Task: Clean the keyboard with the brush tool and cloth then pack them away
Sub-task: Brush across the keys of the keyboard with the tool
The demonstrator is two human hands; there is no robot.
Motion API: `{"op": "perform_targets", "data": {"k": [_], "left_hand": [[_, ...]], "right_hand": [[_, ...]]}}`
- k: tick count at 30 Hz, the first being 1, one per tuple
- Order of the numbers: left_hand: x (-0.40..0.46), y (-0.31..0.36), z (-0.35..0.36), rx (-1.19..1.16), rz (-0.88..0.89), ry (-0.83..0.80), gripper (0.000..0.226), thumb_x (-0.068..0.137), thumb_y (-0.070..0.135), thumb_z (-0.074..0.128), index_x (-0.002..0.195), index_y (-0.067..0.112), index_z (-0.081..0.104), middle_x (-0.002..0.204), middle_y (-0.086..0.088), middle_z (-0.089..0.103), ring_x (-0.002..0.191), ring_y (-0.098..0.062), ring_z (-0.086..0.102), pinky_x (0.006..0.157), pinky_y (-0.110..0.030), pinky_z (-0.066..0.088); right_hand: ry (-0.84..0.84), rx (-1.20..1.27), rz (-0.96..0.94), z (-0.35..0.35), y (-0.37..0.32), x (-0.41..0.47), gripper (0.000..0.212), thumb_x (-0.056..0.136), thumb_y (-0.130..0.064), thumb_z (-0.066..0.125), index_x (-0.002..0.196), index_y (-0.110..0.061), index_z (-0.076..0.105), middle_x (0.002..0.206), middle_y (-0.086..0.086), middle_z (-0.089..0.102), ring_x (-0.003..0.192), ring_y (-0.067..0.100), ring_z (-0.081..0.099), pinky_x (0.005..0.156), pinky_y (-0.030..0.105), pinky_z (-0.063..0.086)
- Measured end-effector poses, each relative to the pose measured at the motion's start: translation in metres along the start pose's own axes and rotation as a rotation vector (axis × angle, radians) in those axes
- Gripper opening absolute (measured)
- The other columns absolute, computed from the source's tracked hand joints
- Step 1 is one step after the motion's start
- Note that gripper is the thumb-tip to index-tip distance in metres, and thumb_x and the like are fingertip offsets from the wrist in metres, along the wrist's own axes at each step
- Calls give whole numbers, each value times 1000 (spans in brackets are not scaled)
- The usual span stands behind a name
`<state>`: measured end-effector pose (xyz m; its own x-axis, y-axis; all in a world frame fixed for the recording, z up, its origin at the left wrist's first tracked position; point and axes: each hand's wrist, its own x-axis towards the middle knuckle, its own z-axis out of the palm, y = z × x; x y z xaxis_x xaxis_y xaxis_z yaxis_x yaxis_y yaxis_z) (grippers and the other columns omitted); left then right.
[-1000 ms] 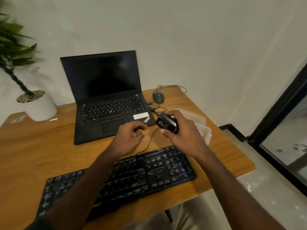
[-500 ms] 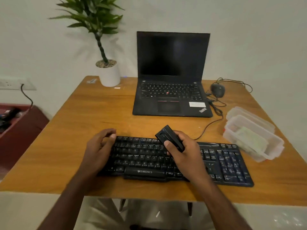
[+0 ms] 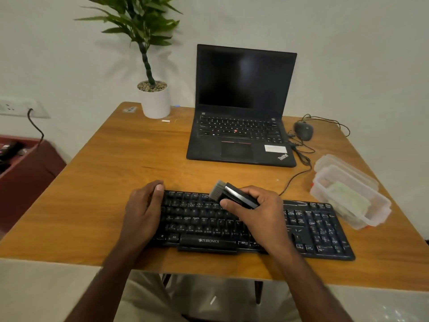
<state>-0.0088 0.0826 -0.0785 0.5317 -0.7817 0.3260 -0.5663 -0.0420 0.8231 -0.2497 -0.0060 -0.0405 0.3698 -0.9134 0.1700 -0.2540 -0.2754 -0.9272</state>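
Two hands work at a wooden table (image 3: 97,194) by a white wall (image 3: 348,54): right hand (image 3: 257,210) grips the brush tool (image 3: 232,194), left hand (image 3: 144,205) curls round the keyboard (image 3: 320,228) end.

Single head-worn view — forward and down

It looks close over the wooden table (image 3: 97,196), facing the white wall (image 3: 348,54).
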Motion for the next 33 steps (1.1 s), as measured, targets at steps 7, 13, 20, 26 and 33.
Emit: {"op": "perform_targets", "data": {"k": [7,13,20,26,33], "left_hand": [[0,-22,-15,3,-71,-115,65,92,69,32,137,28,57,121,8,62,116,-9,52,99,-39,44],[-4,-32,-39,233,82,-260,76,81,82,39,139,33,49,127,13,53,122,-6,44,103,-38,28],[-6,-27,-39,364,128,-281,101,71,95,31,144,27,48,148,0,48,136,-4,30,111,-34,17],[-5,-27,-43,309,136,-273,92,72,92,39,142,33,48,136,24,38,139,7,20,112,-32,16],[-6,-27,-44,295,125,-289,93,76,88,37,143,24,51,150,7,44,137,13,15,110,-19,8]], "right_hand": [[-153,-141,-33,-6,0,6,29,83,-39,83,107,-31,69,98,-12,68,90,3,64,78,26,55],[-93,-74,-43,-5,-3,12,35,79,-22,88,106,-30,66,101,-19,71,96,6,68,84,35,60],[-160,-106,-121,33,-15,33,30,79,-26,87,105,-27,74,97,-15,73,95,5,66,81,26,54],[-266,-165,-207,72,-37,60,27,88,-29,81,112,-20,71,102,-12,70,95,2,65,71,21,54],[-428,-309,-279,108,-60,75,30,91,-34,76,117,-24,65,108,-11,70,104,4,63,85,25,53]]}}
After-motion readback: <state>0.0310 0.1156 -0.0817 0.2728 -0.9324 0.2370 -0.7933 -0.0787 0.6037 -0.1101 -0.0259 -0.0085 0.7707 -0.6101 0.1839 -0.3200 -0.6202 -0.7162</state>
